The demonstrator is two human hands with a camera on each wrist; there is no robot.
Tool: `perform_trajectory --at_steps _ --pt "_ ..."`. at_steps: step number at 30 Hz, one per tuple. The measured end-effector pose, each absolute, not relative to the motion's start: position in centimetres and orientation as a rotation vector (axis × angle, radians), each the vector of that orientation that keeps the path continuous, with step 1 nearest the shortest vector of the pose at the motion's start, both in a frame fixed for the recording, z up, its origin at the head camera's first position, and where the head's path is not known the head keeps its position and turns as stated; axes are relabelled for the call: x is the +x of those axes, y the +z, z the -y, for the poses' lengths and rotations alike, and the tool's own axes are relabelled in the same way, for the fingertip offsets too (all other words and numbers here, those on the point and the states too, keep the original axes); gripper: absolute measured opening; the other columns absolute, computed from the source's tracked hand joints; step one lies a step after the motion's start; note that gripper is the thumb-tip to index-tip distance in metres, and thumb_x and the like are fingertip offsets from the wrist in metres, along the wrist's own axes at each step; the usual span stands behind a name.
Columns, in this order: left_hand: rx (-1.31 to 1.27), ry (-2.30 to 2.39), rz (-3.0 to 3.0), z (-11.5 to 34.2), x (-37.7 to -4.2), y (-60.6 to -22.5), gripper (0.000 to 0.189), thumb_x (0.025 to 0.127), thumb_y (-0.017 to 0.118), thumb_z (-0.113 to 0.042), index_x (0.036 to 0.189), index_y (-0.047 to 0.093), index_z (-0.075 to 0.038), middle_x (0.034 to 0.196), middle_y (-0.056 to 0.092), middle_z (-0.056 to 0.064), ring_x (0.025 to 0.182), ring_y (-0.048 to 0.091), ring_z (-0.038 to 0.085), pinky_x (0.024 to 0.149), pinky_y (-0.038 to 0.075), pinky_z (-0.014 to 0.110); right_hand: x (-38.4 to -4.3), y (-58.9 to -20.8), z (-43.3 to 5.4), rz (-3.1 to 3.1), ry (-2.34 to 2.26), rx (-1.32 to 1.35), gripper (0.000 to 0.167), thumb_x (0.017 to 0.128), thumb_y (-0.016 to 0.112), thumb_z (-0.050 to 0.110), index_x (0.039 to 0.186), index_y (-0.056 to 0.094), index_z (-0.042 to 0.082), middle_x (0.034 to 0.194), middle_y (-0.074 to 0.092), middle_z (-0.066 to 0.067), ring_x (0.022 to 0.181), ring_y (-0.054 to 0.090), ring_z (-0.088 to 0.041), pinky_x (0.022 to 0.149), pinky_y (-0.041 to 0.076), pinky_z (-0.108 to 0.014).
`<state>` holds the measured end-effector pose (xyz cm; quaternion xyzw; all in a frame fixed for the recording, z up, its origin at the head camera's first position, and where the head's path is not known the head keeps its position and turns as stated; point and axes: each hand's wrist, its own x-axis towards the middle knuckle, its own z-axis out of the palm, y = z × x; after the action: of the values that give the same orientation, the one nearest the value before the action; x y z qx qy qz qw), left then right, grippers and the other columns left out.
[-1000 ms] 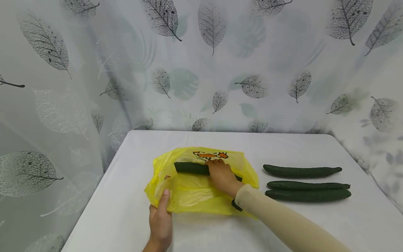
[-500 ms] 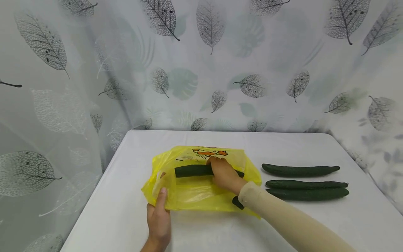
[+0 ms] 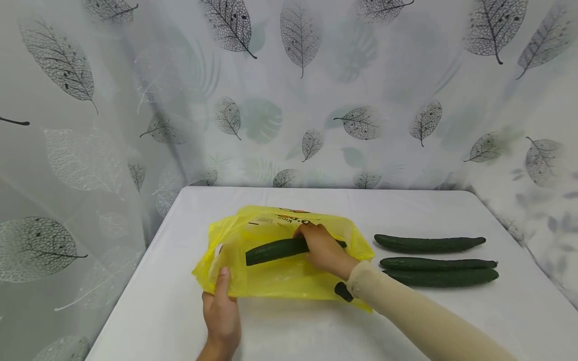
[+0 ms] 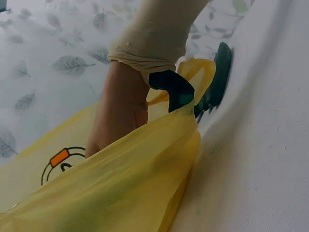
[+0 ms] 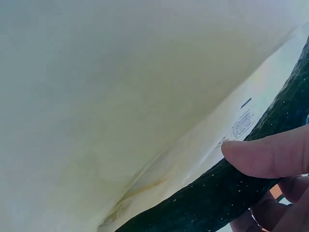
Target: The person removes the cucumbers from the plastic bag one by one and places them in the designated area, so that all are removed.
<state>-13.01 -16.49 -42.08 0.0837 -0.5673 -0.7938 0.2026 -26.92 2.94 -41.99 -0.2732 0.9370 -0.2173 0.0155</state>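
Note:
In the head view a yellow plastic bag [image 3: 289, 283] lies on the table with its mouth spread. My left hand [image 3: 221, 318] holds its left edge, thumb on the near side and other fingers mostly hidden by the plastic. My right hand [image 3: 322, 248] reaches into the mouth and grips a long dark green cucumber [image 3: 271, 250], which slants with its left end lower. The right wrist view shows the thumb [image 5: 265, 153] pressed along the cucumber's bumpy skin [image 5: 207, 203], fingers curled beneath. In the left wrist view, the bag [image 4: 130, 179] hides the right hand's fingertips [image 4: 116, 108].
To the right of the bag lie three more cucumbers: one farther back [image 3: 429, 244], and a middle one [image 3: 442, 263] against a near one [image 3: 444, 278]. A dark piece [image 3: 343, 292] sits by the right wrist. A leaf-print curtain [image 3: 289, 100] rises behind the white table [image 3: 149, 311].
The left hand has drawn the bag's left edge leftward and a little up. The cucumber in the right hand has tilted, its left end moving lower. The right hand has shifted slightly to the right.

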Motion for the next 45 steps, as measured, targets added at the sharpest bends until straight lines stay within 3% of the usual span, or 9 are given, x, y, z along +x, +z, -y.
perform_trajectory --at_steps 13,19,26,34,41,45 --pt "0.187 -2.206 1.493 16.7 -13.1 -42.2 0.044 0.112 0.032 -0.025 0.149 0.033 -0.001 0.146 0.044 0.013 0.133 0.045 0.021 0.109 0.042 0.024 -26.4 -40.9 -4.1 -2.752 -0.915 -0.899 0.046 0.076 0.059 -0.019 0.113 0.064 0.007 0.110 0.064 -0.003 0.110 0.058 -0.022 0.105 0.047 -0.039" --pt "0.167 -2.207 1.505 16.7 -13.2 -42.2 0.048 0.112 0.032 -0.027 0.154 0.031 -0.003 0.153 0.040 0.007 0.139 0.039 0.020 0.111 0.039 0.024 -25.4 -40.0 -4.6 -2.597 -1.112 -0.961 0.044 0.080 0.064 -0.019 0.115 0.062 0.007 0.112 0.062 -0.003 0.108 0.058 -0.022 0.098 0.051 -0.040" --pt "0.171 -2.198 1.570 16.9 -13.3 -42.2 0.050 0.112 0.032 -0.033 0.155 0.029 -0.009 0.152 0.040 0.005 0.140 0.038 0.019 0.113 0.037 0.024 -24.0 -37.8 -5.2 -2.250 -1.421 -0.891 0.042 0.088 0.068 -0.012 0.125 0.056 0.003 0.124 0.059 -0.011 0.119 0.053 -0.031 0.088 0.055 -0.039" --pt "0.099 -2.203 1.522 17.0 -13.2 -42.6 0.049 0.112 0.032 -0.031 0.155 0.030 -0.007 0.151 0.041 0.012 0.141 0.037 0.022 0.114 0.036 0.026 -23.2 -36.3 -6.2 -1.898 -1.748 -0.828 0.060 0.089 0.071 -0.005 0.145 0.051 0.006 0.137 0.058 -0.014 0.126 0.053 -0.033 0.097 0.054 -0.044" --pt "0.118 -2.207 1.537 17.0 -13.2 -42.7 0.049 0.112 0.032 -0.033 0.154 0.031 -0.007 0.149 0.043 0.012 0.139 0.040 0.022 0.113 0.038 0.026 -22.8 -35.1 -7.6 -1.815 -1.966 -0.810 0.049 0.090 0.071 -0.005 0.135 0.054 -0.003 0.131 0.061 -0.019 0.124 0.056 -0.039 0.101 0.052 -0.048" --pt "0.128 -2.208 1.539 16.9 -13.2 -42.6 0.050 0.112 0.032 -0.033 0.154 0.031 -0.006 0.148 0.044 0.013 0.139 0.040 0.023 0.112 0.038 0.026 -22.6 -34.1 -8.4 -1.806 -2.069 -0.797 0.044 0.091 0.069 -0.006 0.133 0.057 0.002 0.131 0.060 -0.018 0.124 0.055 -0.034 0.105 0.049 -0.044"
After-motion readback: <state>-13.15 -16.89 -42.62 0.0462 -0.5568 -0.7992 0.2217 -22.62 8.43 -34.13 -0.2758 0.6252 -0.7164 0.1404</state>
